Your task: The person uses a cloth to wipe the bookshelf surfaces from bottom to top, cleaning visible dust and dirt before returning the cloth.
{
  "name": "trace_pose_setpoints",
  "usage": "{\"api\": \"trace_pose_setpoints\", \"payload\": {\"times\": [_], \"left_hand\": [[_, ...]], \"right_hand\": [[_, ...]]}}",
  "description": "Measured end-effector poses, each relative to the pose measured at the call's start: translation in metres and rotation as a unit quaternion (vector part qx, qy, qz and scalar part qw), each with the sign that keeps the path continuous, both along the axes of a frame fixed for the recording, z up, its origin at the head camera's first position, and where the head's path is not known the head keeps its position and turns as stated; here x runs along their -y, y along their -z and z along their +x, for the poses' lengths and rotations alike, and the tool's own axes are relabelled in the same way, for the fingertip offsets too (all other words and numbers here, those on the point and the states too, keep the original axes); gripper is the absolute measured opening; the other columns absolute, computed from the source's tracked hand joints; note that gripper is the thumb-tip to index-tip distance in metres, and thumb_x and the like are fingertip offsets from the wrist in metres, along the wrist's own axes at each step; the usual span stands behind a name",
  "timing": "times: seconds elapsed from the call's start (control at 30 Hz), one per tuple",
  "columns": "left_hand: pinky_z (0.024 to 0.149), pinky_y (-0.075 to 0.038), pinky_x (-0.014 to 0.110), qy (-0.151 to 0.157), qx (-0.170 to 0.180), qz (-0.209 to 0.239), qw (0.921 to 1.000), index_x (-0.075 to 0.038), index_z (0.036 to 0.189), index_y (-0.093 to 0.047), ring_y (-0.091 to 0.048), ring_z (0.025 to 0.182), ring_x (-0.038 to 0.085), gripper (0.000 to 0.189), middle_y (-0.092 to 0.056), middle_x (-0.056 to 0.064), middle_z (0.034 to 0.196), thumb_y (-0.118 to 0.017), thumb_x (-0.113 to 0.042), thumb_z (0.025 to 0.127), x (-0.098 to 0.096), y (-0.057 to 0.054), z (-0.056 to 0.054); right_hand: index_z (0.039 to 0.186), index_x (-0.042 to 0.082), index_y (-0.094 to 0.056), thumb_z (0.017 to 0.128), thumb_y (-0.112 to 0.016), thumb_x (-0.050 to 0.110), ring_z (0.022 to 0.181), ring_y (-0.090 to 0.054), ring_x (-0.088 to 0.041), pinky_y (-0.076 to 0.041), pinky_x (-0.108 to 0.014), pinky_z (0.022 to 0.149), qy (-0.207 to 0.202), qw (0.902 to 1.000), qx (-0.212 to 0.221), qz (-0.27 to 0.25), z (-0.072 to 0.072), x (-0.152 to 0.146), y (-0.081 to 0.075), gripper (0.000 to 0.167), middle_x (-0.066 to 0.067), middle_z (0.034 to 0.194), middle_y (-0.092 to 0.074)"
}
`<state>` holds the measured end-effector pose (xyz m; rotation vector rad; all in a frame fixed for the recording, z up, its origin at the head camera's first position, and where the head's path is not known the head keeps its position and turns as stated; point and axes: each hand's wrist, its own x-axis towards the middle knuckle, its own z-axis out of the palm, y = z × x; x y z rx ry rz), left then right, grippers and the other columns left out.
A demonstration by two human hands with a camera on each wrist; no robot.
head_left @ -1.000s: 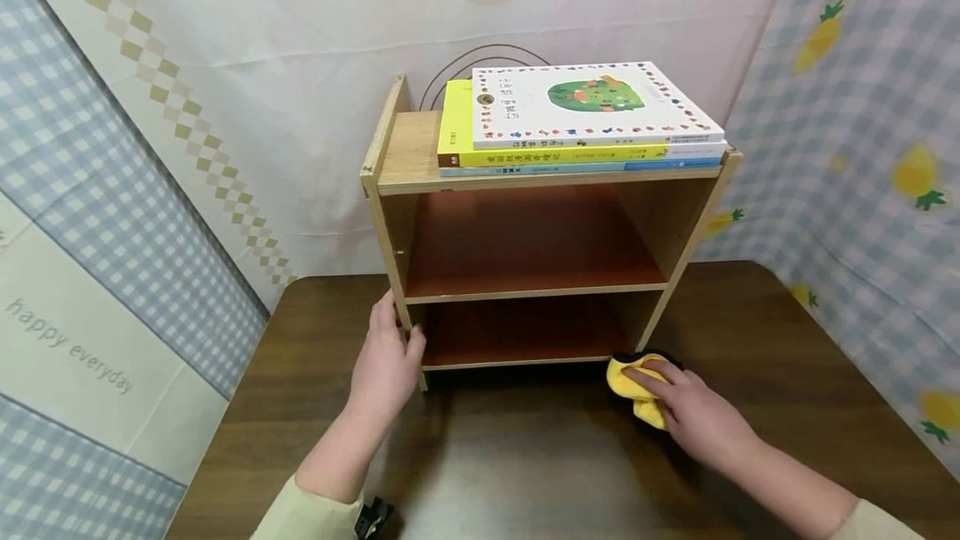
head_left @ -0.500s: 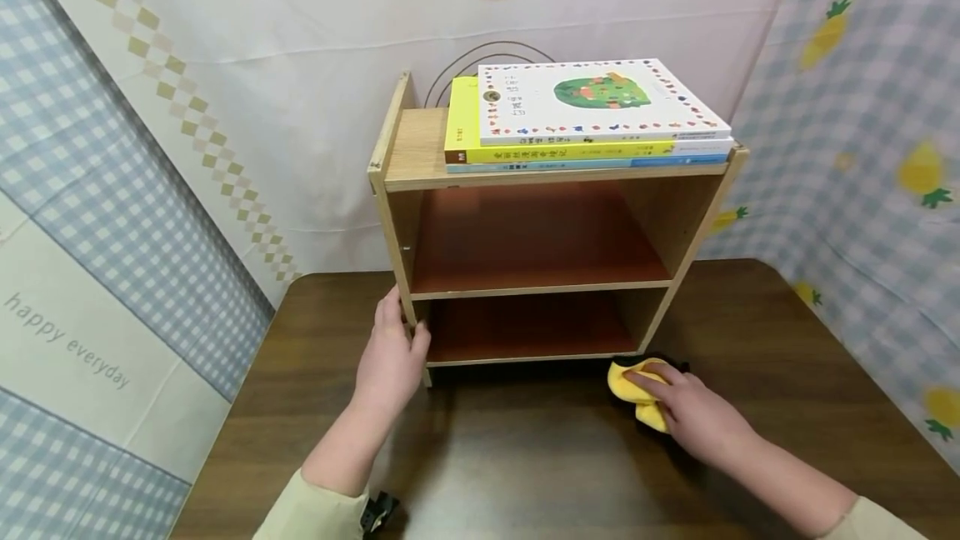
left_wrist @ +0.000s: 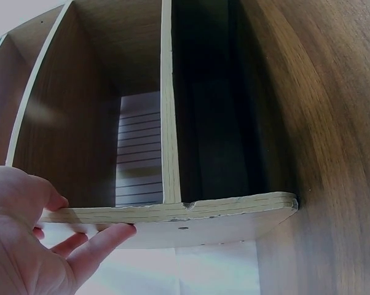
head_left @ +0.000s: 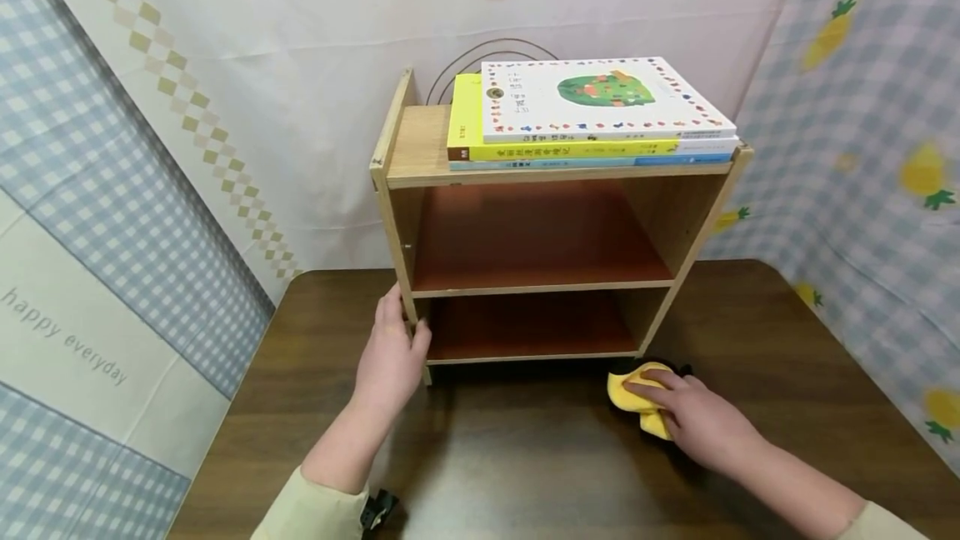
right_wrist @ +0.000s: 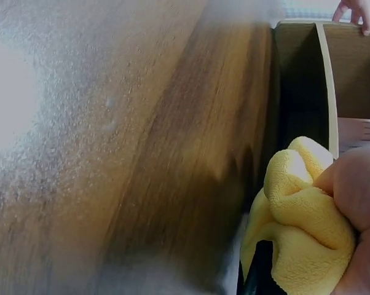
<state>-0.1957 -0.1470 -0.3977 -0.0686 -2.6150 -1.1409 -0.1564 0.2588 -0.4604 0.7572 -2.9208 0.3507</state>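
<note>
A small wooden shelf (head_left: 543,287) with reddish-brown boards stands on the dark wood table. My left hand (head_left: 392,357) grips its left side panel (left_wrist: 234,206), the thumb on the inner side and the fingers on the outer face. By the foot of the right side panel, my right hand (head_left: 705,422) holds a bunched yellow cloth (head_left: 636,390) with a dark edge. In the right wrist view the cloth (right_wrist: 305,227) is folded in the hand, near the shelf's lower corner; the right fingertips are partly hidden in it.
Several books (head_left: 592,111) lie stacked on the shelf's top, a white picture book uppermost over a yellow one. Cloth curtains (head_left: 330,107) hang behind and at both sides. The table (head_left: 525,465) extends in front, with glossy reflections. A black strap-like object (head_left: 378,511) is at the left sleeve.
The right hand and the yellow cloth have moved slightly toward me, away from the shelf's right foot. The left hand keeps its hold on the side panel. The head view has shifted a little.
</note>
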Motion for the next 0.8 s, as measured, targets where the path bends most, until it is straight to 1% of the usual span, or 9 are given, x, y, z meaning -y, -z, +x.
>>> {"api": "trace_pose_setpoints", "payload": {"times": [0.1, 0.2, 0.27, 0.33, 0.37, 0.43, 0.57, 0.63, 0.8], "left_hand": [[0.074, -0.050, 0.045, 0.001, 0.000, 0.000, 1.0000, -0.014, 0.155, -0.025, -0.058, 0.113, 0.028, 0.063, -0.045, 0.010, 0.136, -0.053, -0.014, 0.098, 0.000, -0.001, -0.001], [0.074, -0.051, 0.045, 0.000, 0.002, -0.002, 1.0000, -0.015, 0.155, -0.025, -0.058, 0.112, 0.028, 0.063, -0.045, 0.010, 0.136, -0.053, -0.014, 0.098, 0.000, -0.001, 0.000], [0.074, -0.051, 0.045, -0.001, 0.002, -0.001, 1.0000, -0.015, 0.155, -0.025, -0.058, 0.112, 0.028, 0.063, -0.045, 0.010, 0.137, -0.052, -0.014, 0.098, 0.000, -0.001, 0.000], [0.074, -0.051, 0.045, -0.002, 0.003, -0.002, 1.0000, -0.014, 0.155, -0.025, -0.058, 0.113, 0.028, 0.063, -0.045, 0.010, 0.136, -0.052, -0.014, 0.098, 0.000, 0.000, 0.000], [0.074, -0.051, 0.045, -0.002, 0.003, -0.002, 1.0000, -0.014, 0.155, -0.025, -0.058, 0.113, 0.029, 0.063, -0.045, 0.011, 0.136, -0.052, -0.014, 0.098, 0.000, 0.000, 0.001], [0.074, -0.051, 0.045, -0.002, 0.003, -0.002, 1.0000, -0.015, 0.154, -0.025, -0.058, 0.113, 0.029, 0.062, -0.045, 0.011, 0.136, -0.052, -0.014, 0.098, 0.000, 0.000, 0.001], [0.075, -0.051, 0.046, 0.001, 0.000, -0.003, 1.0000, -0.015, 0.154, -0.025, -0.058, 0.113, 0.029, 0.062, -0.045, 0.011, 0.136, -0.052, -0.014, 0.098, -0.001, 0.001, 0.000], [0.076, -0.051, 0.046, 0.001, -0.001, -0.002, 1.0000, -0.015, 0.154, -0.026, -0.058, 0.114, 0.029, 0.062, -0.045, 0.011, 0.137, -0.052, -0.014, 0.098, -0.001, 0.001, 0.000], [0.076, -0.051, 0.046, -0.002, 0.003, -0.003, 1.0000, -0.015, 0.154, -0.026, -0.058, 0.114, 0.029, 0.062, -0.045, 0.011, 0.137, -0.052, -0.015, 0.098, -0.001, -0.001, 0.000]], "right_hand": [[0.130, 0.024, -0.067, 0.087, -0.073, 0.010, 0.106, -0.060, -0.044, -0.051, -0.053, 0.082, 0.000, 1.0000, -0.003, 0.000, 0.004, 0.001, -0.003, 0.045, -0.010, 0.130, -0.060], [0.131, 0.026, -0.066, 0.086, -0.075, 0.010, 0.109, -0.059, -0.041, -0.052, -0.039, 0.069, -0.006, 0.9999, -0.015, -0.001, 0.009, 0.002, -0.006, 0.049, -0.008, 0.132, -0.060], [0.132, 0.027, -0.066, 0.084, -0.077, 0.010, 0.109, -0.059, -0.038, -0.050, -0.033, 0.065, -0.012, 0.9994, -0.033, -0.004, 0.012, 0.003, -0.007, 0.052, -0.007, 0.132, -0.060], [0.132, 0.028, -0.065, 0.082, -0.078, 0.008, 0.108, -0.059, -0.036, -0.046, -0.028, 0.059, -0.019, 0.9982, -0.057, -0.004, 0.014, 0.004, -0.007, 0.055, -0.007, 0.133, -0.059], [0.131, 0.028, -0.065, 0.080, -0.079, 0.007, 0.107, -0.059, -0.035, -0.046, -0.028, 0.059, -0.023, 0.9972, -0.071, -0.004, 0.015, 0.004, -0.007, 0.057, -0.007, 0.134, -0.059], [0.131, 0.028, -0.065, 0.078, -0.081, 0.006, 0.106, -0.059, -0.035, -0.049, -0.029, 0.060, -0.031, 0.9949, -0.096, -0.003, 0.015, 0.005, -0.006, 0.060, -0.007, 0.134, -0.059], [0.131, 0.029, -0.065, 0.073, -0.085, 0.007, 0.107, -0.059, -0.037, -0.056, -0.040, 0.069, -0.044, 0.9900, -0.134, -0.004, 0.015, 0.004, -0.003, 0.065, -0.007, 0.133, -0.060], [0.131, 0.029, -0.065, 0.071, -0.086, 0.008, 0.109, -0.059, -0.038, -0.055, -0.047, 0.077, -0.053, 0.9876, -0.147, -0.009, 0.015, 0.005, -0.002, 0.067, -0.008, 0.132, -0.061], [0.133, 0.029, -0.064, 0.068, -0.087, 0.008, 0.109, -0.059, -0.034, -0.053, -0.052, 0.084, -0.085, 0.9815, -0.170, -0.021, 0.017, 0.010, -0.002, 0.071, -0.006, 0.132, -0.061]]}}
